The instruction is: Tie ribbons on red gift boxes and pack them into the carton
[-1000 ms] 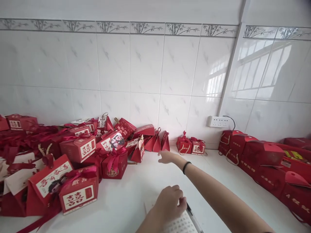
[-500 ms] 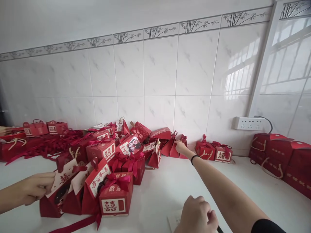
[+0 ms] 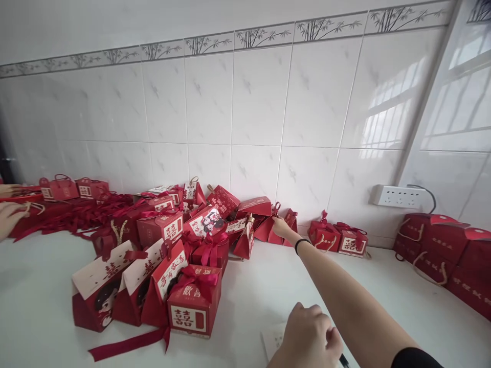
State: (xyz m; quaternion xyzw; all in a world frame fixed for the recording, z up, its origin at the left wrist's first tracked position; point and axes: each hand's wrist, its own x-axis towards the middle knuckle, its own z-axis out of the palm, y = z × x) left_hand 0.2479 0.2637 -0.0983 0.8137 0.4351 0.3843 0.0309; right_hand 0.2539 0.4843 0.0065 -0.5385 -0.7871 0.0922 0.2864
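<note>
My right hand (image 3: 282,227), at the end of an outstretched arm with a black hair tie at the wrist, is closed on the upper part of a red triangular gift box (image 3: 275,237) near the wall. Beside it leans another red triangular box (image 3: 290,222). Low in the middle, my left hand (image 3: 309,335) is curled into a fist. A dark pen (image 3: 344,361) pokes out at its right side. Under the fist lies a pale printed paper or booklet (image 3: 271,338), partly covered by the hand.
A row of triangular boxes (image 3: 90,276) and a ribboned square box (image 3: 192,314) stand front left, beside a loose ribbon (image 3: 130,343). More boxes and ribbons are heaped behind. Large red boxes (image 3: 437,240) and a socket strip (image 3: 399,196) are right. A co-worker's hand (image 3: 9,217) is far left.
The co-worker's hand has left the front triangular box and moved back to the far left. The view has shifted slightly. My two hands stay about where they were.
</note>
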